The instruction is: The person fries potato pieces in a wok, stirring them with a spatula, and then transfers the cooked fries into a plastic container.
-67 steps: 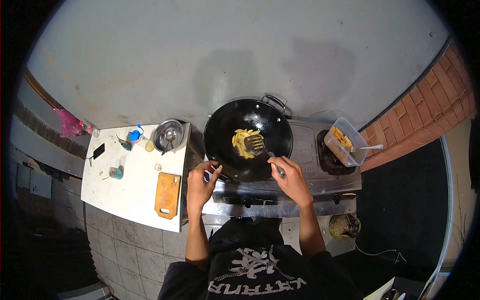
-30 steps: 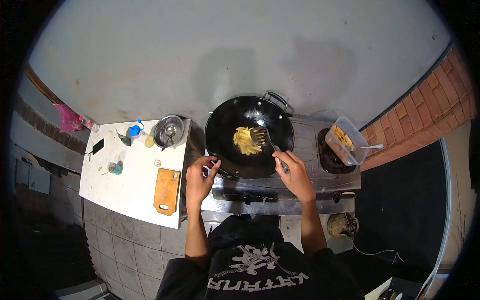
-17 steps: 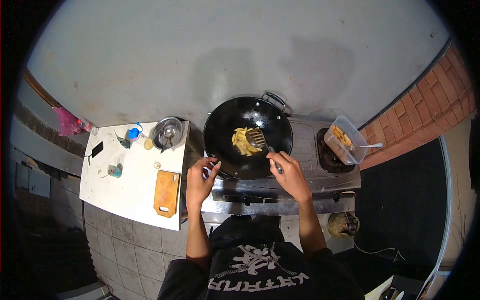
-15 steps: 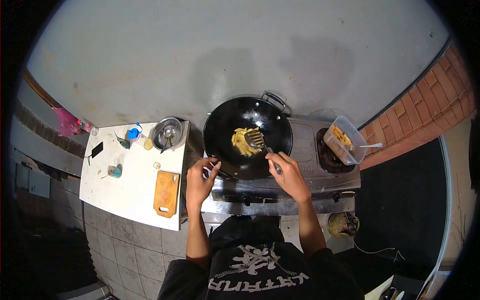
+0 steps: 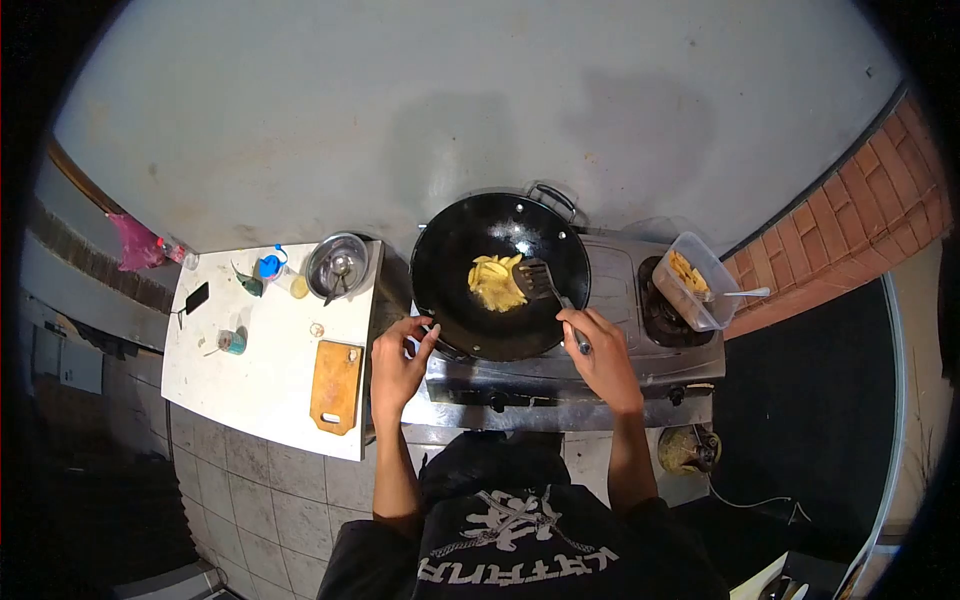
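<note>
A black wok (image 5: 455,230) sits on the stove, with yellow strips of food (image 5: 494,284) in a little bubbling liquid at its middle. My right hand (image 5: 605,362) is closed round the handle of a slotted spatula (image 5: 535,279), whose blade lies just right of the food inside the wok. At the near left rim, my left hand (image 5: 400,362) pinches the wok's near handle, which the fingers mostly cover. The far handle (image 5: 551,197) stands out at the back right.
Right of the wok, a clear plastic container (image 5: 710,285) with browned strips and a spoon stands on the other burner. The white table (image 5: 265,370) at left bears a steel bowl (image 5: 337,266), a wooden cutting board (image 5: 336,387), a jar (image 5: 232,342) and a phone (image 5: 197,297).
My right hand has moved right with the spatula, drawing its blade off the food toward the wok's right side. My left hand stays at the wok's near left handle.
</note>
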The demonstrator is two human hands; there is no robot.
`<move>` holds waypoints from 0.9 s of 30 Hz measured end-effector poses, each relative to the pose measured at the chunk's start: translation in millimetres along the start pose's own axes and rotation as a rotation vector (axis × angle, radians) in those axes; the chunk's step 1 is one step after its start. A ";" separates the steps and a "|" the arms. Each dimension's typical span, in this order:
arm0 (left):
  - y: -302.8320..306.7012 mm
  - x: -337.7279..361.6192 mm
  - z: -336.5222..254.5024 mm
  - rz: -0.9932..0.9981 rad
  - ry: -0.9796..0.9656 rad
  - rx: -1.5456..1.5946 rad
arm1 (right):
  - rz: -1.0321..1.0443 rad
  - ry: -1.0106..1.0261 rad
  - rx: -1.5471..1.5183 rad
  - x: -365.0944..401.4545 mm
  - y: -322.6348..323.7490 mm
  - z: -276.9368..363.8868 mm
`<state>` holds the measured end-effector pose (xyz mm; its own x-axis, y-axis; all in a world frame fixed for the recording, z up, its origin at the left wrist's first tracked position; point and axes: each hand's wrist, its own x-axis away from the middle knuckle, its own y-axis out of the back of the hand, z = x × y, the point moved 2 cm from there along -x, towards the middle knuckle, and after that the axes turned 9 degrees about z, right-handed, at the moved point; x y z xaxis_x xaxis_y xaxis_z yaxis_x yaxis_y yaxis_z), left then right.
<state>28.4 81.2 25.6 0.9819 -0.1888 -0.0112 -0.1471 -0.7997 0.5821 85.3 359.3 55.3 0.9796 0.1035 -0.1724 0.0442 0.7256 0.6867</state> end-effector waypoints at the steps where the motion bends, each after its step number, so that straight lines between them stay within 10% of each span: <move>1: -0.3 -0.3 0.4 0.005 0.007 0.002 | -0.002 -0.002 0.000 0.3 -0.9 -0.6; 27: -17.1 13.3 -12.3 -0.108 0.084 -0.017 | -0.149 0.014 -0.034 -51.9 31.2 -27.7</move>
<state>45.4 99.4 25.5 0.9986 -0.0532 -0.0068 -0.0387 -0.8026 0.5953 30.4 395.4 66.1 0.9599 0.0022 -0.2802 0.1817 0.7564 0.6284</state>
